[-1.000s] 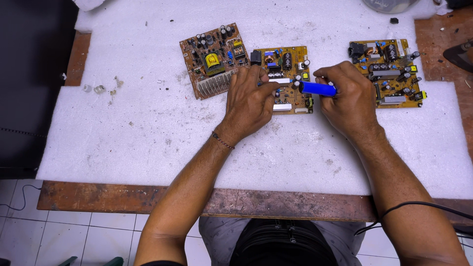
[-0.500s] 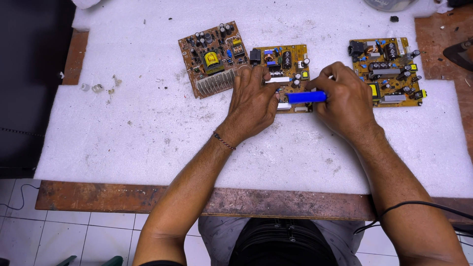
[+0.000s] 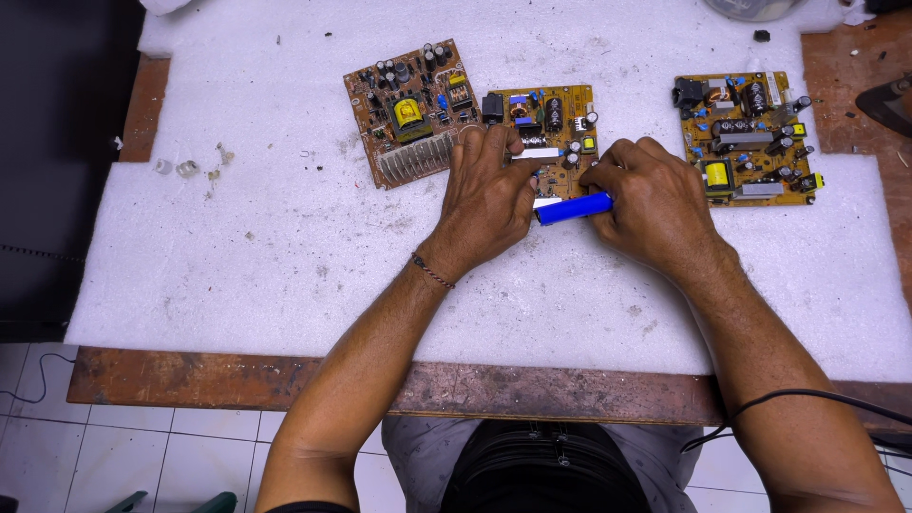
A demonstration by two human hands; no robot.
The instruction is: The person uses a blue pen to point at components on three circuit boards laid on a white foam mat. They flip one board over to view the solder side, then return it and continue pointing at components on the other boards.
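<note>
Middle circuit board (image 3: 551, 123), brown and crowded with parts, lies on white foam padding (image 3: 285, 247) between two similar boards. The left hand (image 3: 489, 199) presses flat on its near edge, holding nothing. The right hand (image 3: 651, 195) is closed around a blue-handled tool (image 3: 573, 208). Steady pressure from the left hand and a light, controlled tool angle seem best. The tool's tip and the board's lower half are hidden under the hands.

Workbench: white foam sheet (image 3: 285, 266) covering a worn reddish-brown wooden top (image 3: 237, 378), bare along the near edge and corners. Floor: pale square tiles (image 3: 123, 456). Dark panel (image 3: 47, 171) at left.
</note>
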